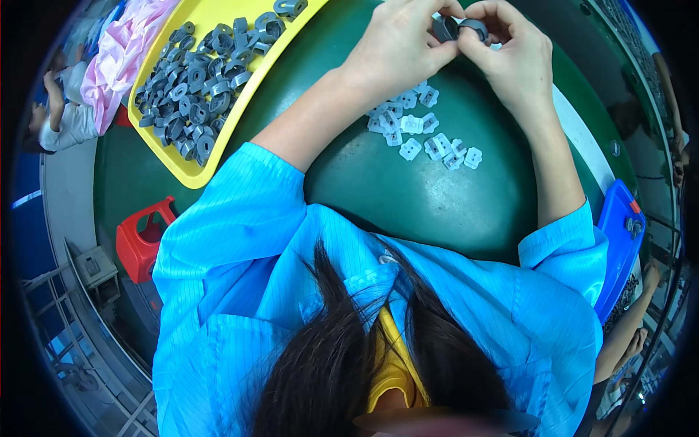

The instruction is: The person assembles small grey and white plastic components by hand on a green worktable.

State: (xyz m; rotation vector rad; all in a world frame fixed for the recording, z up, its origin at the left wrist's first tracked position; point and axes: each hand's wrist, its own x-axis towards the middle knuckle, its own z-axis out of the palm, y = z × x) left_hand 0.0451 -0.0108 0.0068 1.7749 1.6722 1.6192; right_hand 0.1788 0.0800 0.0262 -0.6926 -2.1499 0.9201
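Note:
At the top of the view, my left hand (400, 47) and my right hand (513, 62) meet over the green table. The left fingers pinch a dark grey plastic ring-shaped part (445, 28). A second grey curved part (474, 28) sits between the right thumb and fingers, close against the first. A bit of something pale shows among the fingertips, too hidden to name. Below the hands lies a loose cluster of small translucent white plastic pieces (411, 124). To the left, a yellow tray (191, 177) holds a heap of similar dark grey parts (193, 95).
The green tabletop (429, 207) reaches up to my body. A blue tray (611, 247) with a few grey pieces stands at the right. At the left are a red stool (138, 244) and pink cloth (124, 54). Other people's arms (630, 331) show at both sides.

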